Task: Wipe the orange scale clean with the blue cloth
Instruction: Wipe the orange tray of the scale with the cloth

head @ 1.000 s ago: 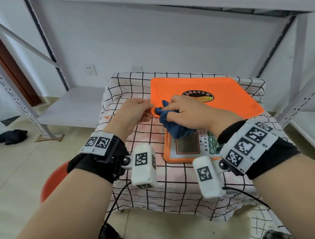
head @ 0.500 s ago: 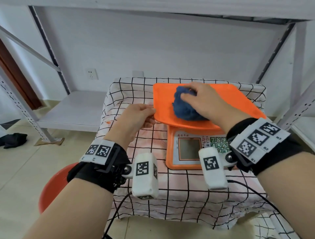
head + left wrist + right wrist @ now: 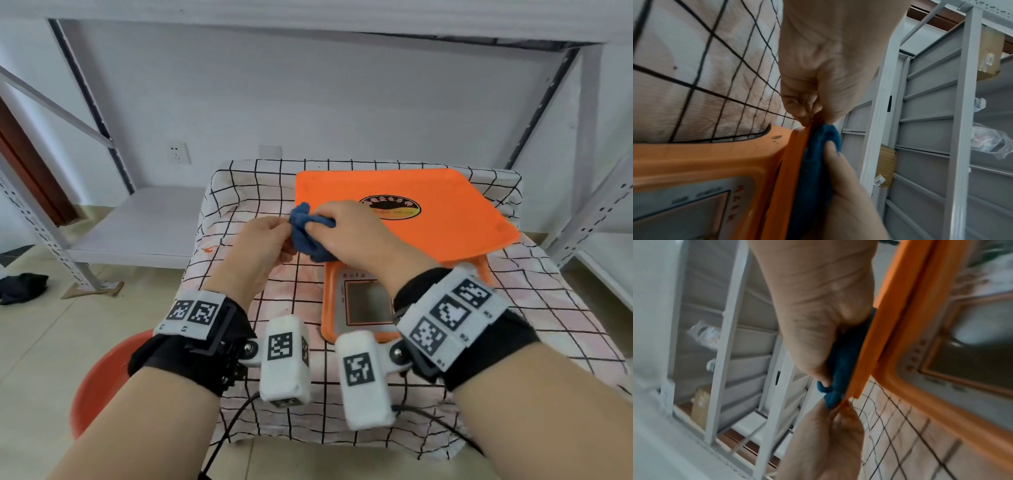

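The orange scale (image 3: 445,219) stands on a checked tablecloth (image 3: 239,192), its flat weighing pan above a base with a display (image 3: 368,303). My right hand (image 3: 346,233) grips a bunched blue cloth (image 3: 308,233) and presses it on the pan's near-left corner. My left hand (image 3: 263,240) pinches the pan's left edge right beside the cloth. In the left wrist view the left fingers (image 3: 801,104) pinch the pan's rim (image 3: 795,154) next to the blue cloth (image 3: 818,162). In the right wrist view the blue cloth (image 3: 840,363) lies between my right hand (image 3: 818,331) and the pan's edge (image 3: 869,353).
Grey metal shelving (image 3: 589,137) flanks the small table on both sides, with a low shelf board (image 3: 137,226) to the left. A red round stool (image 3: 99,383) sits by the table's near-left corner. A dark garment (image 3: 20,287) lies on the floor at far left.
My right hand has drawn the cloth from the far middle of the pan back to its near-left corner, next to my left hand. The left hand has kept its hold on the pan's edge.
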Demonstrator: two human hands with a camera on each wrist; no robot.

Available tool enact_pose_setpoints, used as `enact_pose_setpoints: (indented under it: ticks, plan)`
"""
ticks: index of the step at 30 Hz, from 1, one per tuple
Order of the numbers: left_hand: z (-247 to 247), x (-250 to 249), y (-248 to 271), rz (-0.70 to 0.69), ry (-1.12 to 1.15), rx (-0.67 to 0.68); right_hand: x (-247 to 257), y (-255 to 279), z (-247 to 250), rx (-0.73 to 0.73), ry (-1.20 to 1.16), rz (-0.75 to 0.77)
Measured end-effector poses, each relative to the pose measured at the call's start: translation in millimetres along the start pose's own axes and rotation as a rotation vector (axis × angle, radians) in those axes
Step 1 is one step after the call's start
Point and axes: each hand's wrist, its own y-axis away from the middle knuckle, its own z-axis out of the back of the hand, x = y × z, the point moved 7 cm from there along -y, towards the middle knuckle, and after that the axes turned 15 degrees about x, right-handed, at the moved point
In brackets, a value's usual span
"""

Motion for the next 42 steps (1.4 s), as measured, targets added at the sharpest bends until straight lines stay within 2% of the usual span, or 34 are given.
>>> enact_pose_setpoints:
  ticks: [2, 4, 8, 14, 16, 18, 22, 24, 26, 29, 31, 34, 38, 42]
  plan:
    - [-3, -1, 4, -0.003, 0.006, -0.009, 3, 15, -5, -0.011, -0.034, 0.045]
    - [-5, -4, 6, 0.010, -0.043, -0.026, 4, 31, -8, 0.011, 0.042, 0.094]
    - [-4, -9, 6, 0.051, -0.121, -0.045, -27, 63, 12, 0.046, 0.075, 0.077]
    - [-8, -12, 7, 0.041, -0.082, -0.080, -119, 115, 65, -0.075, 0.096, -0.194]
    - [-9, -13, 9, 0.033, -0.078, -0.093, -125, 120, 72, -0.125, 0.124, -0.260]
    - [-9, -12, 10, 0.032, -0.092, -0.098, -102, 110, 61, -0.109, 0.154, -0.252]
    - [-9, -12, 9, 0.031, -0.128, -0.060, -27, 76, 11, 0.027, 0.174, -0.060]
    - [-7, -13, 6, 0.037, -0.146, -0.040, -24, 73, 11, 0.043, 0.181, -0.038]
    - [-3, -13, 2, 0.065, -0.172, -0.031, -43, 78, 24, 0.083, 0.132, -0.090]
    - [-2, -16, -5, 0.130, -0.202, -0.027, -85, 90, 54, 0.090, 0.146, -0.275]
    - [-6, -23, -13, 0.158, -0.214, -0.022, -112, 87, 73, 0.092, 0.221, -0.429]
    - [-9, -31, -28, 0.176, -0.230, -0.044, -131, 76, 88, 0.068, 0.342, -0.578]
    - [-4, -31, -42, 0.193, -0.232, -0.027, -126, 57, 85, 0.139, 0.443, -0.653]
    - [3, -29, -62, 0.184, -0.198, 0.052, -125, 9, 80, 0.294, 0.414, -0.621]
